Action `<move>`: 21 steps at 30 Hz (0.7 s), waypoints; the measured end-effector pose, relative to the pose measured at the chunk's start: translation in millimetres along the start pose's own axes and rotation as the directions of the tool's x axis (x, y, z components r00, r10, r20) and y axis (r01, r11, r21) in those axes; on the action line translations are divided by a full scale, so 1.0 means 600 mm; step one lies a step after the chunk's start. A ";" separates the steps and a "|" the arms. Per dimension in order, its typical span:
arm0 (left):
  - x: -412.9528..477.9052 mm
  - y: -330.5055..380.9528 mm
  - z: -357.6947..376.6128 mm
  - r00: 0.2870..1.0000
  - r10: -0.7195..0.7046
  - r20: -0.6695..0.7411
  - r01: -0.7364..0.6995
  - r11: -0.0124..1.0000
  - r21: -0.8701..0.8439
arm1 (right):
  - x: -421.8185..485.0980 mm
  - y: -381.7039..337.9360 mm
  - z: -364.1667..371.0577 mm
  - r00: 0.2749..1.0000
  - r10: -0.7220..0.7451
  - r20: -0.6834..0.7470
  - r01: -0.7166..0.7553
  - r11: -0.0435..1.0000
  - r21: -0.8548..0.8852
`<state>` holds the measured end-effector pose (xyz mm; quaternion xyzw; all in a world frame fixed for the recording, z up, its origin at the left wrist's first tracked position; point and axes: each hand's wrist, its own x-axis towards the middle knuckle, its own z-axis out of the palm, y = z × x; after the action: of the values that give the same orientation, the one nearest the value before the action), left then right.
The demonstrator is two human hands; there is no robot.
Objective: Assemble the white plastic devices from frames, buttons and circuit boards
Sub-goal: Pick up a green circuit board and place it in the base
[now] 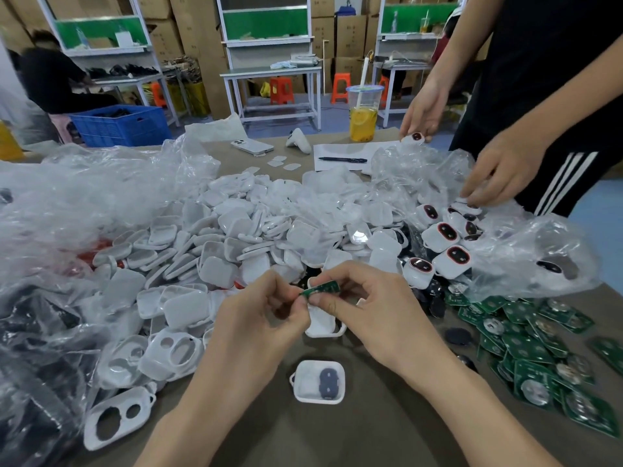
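Now the left hand [263, 311] and the right hand [367, 305] both pinch one small green circuit board [322, 287] by its ends, w/ thumbs and first fingers pressed on it. Just under the grip sits a white frame [322, 326], open side up and partly hid by the fingers (so I can't tell if a button is in it). Nearer the body than the grip lies a 2nd frame [318, 382] w/ a dark button [327, 379] inside. Off to the right of the grip is the heap of spare boards [526, 345]; beyond the grip is the big pile of white covers [236, 230]. To do this step well, I think: hold the board by its edges only, turn it flat, line it up w/ the frame, then push down softly & evenly. Don't bend it.
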<state>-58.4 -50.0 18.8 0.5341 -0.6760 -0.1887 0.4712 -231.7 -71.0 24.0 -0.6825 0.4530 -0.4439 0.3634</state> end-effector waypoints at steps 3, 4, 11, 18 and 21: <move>-0.001 0.000 -0.001 1.000 -0.005 -0.001 0.005 1.000 -0.017 | -0.001 -0.002 -0.001 1.000 0.004 0.007 -0.004 1.000 -0.001; -0.001 0.000 -0.001 1.000 -0.005 0.000 0.005 1.000 -0.022 | -0.002 -0.003 -0.001 1.000 0.010 0.007 -0.010 1.000 0.002; -0.003 0.000 -0.002 1.000 -0.018 0.005 0.018 1.000 -0.024 | 0.000 -0.004 -0.001 1.000 0.027 0.007 -0.027 0.998 0.057; -0.002 0.023 0.002 0.995 -0.069 0.073 0.088 0.945 -0.316 | 0.005 -0.013 -0.004 0.998 0.057 0.032 -0.063 0.974 0.219; 0.001 0.028 0.005 0.994 -0.078 0.072 0.100 0.918 -0.385 | 0.006 -0.016 -0.004 0.996 0.071 0.047 -0.080 0.967 0.243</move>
<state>-70.4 -45.5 30.4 0.4551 -0.6131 -0.3547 0.5396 -230.4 -71.6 34.6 -0.6230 0.4135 -0.4692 0.4698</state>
